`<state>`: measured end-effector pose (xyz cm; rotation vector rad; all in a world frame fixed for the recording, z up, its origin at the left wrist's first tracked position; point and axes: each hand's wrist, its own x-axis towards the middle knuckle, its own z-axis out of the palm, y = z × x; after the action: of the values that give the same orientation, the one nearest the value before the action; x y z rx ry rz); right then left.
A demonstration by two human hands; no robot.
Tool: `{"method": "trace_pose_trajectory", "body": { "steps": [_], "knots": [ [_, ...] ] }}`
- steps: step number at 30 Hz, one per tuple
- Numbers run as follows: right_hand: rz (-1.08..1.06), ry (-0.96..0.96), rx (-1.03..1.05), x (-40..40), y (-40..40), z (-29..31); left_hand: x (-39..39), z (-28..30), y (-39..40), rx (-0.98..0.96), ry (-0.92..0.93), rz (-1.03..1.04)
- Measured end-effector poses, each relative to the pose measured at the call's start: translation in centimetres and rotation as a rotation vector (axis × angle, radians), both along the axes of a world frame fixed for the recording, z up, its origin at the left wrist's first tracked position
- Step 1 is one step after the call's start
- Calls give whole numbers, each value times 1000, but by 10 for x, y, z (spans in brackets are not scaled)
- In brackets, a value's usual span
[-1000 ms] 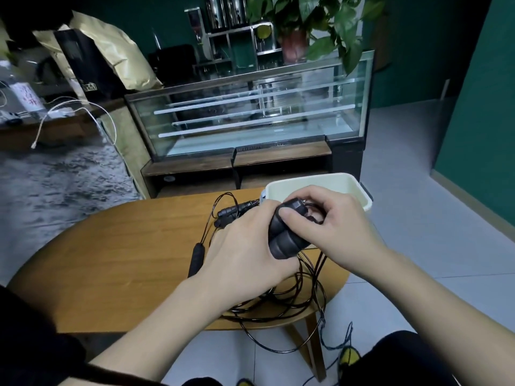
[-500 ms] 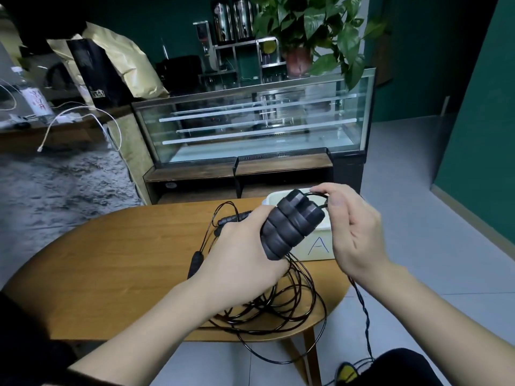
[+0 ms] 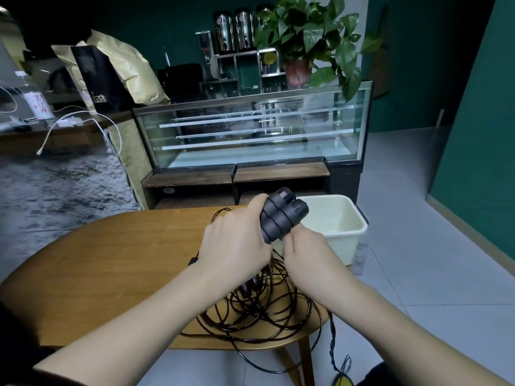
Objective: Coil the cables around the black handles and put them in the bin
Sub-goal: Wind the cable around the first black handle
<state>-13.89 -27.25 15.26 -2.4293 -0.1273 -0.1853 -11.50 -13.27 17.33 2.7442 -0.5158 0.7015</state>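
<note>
Handles are gripped by the left hand; cable, apparently pinched by the right hand, could be snagged by loose loops.

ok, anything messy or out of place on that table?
Yes: the black cable lies in a loose tangle on the wooden table, with loops hanging past its near edge. The white bin looks empty.

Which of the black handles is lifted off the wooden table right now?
The thick ridged black handles bundled in the left hand, raised before the cream plastic bin; the slimmer black handle lies on the table.
</note>
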Motion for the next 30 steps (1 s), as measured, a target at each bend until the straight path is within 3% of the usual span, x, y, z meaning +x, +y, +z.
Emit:
{"method": "trace_pose_trajectory", "body": {
  "steps": [4,11,23,30],
  "knots": [
    [42,-77,-174,-15,-6,12,11,-2,13,270,-201,-23],
    [242,-159,6,-16,-38,53,17,-9,33,424,-224,-175],
    [564,-175,303,16,-67,62,3,14,45,445,-248,-435],
    [492,-95,870,23,-56,26,-11,23,42,120,-123,-499]
  ]
}}
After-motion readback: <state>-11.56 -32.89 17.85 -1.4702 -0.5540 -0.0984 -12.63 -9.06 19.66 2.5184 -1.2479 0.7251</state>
